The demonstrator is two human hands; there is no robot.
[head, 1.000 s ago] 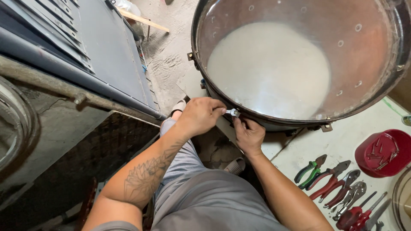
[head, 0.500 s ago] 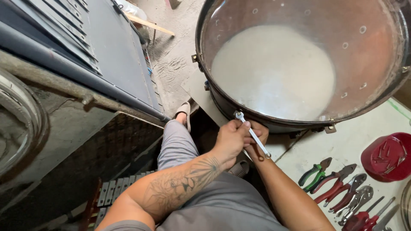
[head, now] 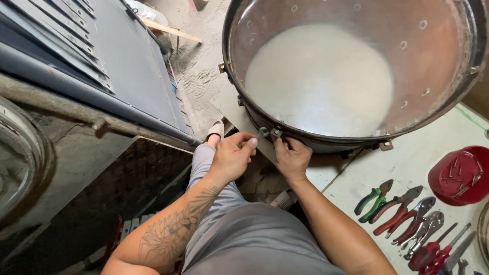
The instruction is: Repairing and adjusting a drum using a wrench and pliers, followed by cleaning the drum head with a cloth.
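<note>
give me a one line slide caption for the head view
Both hands, left hand and right hand, work a small metal fitting on the drum rim.

Bare forearms, tattooed left forearm [head: 170, 231], grey trousers [head: 244, 239], light shoes [head: 215, 130]

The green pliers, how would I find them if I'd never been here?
Start at the big round metal drum. Below its right side, a row of hand tools lies on the pale floor. The green pliers are leftmost, the only ones with green handles; the rest are red or bare metal.

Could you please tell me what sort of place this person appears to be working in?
Probably a repair workshop: pliers and screwdrivers lie in a row, a large metal drum rests on the rough concrete floor, and both hands work at its rim.
</note>
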